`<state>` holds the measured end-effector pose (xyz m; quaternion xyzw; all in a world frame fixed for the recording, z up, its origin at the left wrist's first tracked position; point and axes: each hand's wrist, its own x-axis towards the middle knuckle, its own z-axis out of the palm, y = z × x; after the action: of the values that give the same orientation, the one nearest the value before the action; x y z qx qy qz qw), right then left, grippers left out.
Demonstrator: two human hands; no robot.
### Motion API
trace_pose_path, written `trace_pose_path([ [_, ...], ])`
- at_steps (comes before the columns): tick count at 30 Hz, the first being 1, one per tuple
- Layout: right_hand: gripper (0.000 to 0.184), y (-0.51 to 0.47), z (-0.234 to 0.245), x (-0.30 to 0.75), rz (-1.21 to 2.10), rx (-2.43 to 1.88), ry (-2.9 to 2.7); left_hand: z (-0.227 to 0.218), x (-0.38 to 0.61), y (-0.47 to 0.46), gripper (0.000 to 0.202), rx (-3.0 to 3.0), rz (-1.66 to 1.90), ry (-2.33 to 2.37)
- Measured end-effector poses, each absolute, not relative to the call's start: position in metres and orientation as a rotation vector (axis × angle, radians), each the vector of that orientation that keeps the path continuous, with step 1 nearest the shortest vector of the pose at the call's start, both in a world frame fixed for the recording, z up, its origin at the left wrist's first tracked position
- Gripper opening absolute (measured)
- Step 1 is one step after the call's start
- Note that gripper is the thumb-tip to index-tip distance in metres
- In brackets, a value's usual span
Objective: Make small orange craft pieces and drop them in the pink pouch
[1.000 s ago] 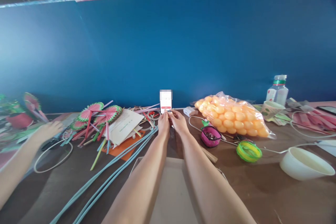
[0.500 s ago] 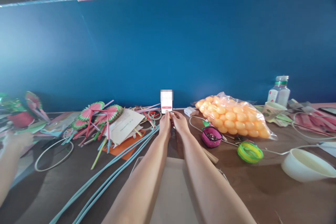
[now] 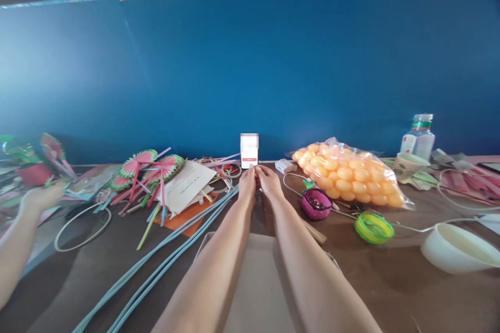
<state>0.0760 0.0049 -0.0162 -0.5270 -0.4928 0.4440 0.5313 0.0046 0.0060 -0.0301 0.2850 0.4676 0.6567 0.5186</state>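
Note:
My left hand [image 3: 247,183] and my right hand [image 3: 269,182] are close together at the far side of the table, arms stretched out. Both have their fingers closed, tips nearly meeting, around something small that I cannot make out; a dark reddish bit shows between them. Just beyond the fingertips a phone [image 3: 249,152] with a lit white screen stands upright near the blue panel, its lower edge partly covered by my thumbs. Whether the fingers touch the phone, I cannot tell. A grey tray [image 3: 255,281] lies beneath my forearms.
Left: pale blue tubes [image 3: 164,255], watermelon-patterned paper fans [image 3: 140,164], papers [image 3: 191,182], another person's hand [image 3: 42,196]. Right: a bag of orange balls [image 3: 351,174], a purple bowl [image 3: 316,204], a green-yellow ring-shaped item [image 3: 374,228], a white bowl [image 3: 461,250], a bottle [image 3: 417,138].
My hands keep the same closed pose by the phone. The whole view has shifted slightly. At the left, the other person's hand has moved rightward and up.

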Motion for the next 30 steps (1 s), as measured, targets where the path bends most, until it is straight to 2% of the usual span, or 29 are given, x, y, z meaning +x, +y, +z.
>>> trace_pose_path([
  [11, 0.038, 0.008, -0.022, 0.074, 1.097, -1.197, -1.172, -0.026, 0.005, 0.003, 0.033, 0.678, 1.580, 1.157],
  [18, 0.027, 0.011, -0.022, 0.076, 1.049, -1.239, -1.149, -0.028, 0.005, 0.004, 0.033, 0.696, 1.563, 1.170],
  [25, 0.026, 0.009, -0.020, 0.078, 0.990, -1.236, -1.184, -0.017, 0.008, -0.003, 0.026, 0.652, 1.549, 1.126],
  [30, 0.031, 0.005, -0.016, 0.076, 0.998, -1.257, -1.152, -0.019, 0.008, 0.000, 0.030, 0.631, 1.547, 1.068],
])
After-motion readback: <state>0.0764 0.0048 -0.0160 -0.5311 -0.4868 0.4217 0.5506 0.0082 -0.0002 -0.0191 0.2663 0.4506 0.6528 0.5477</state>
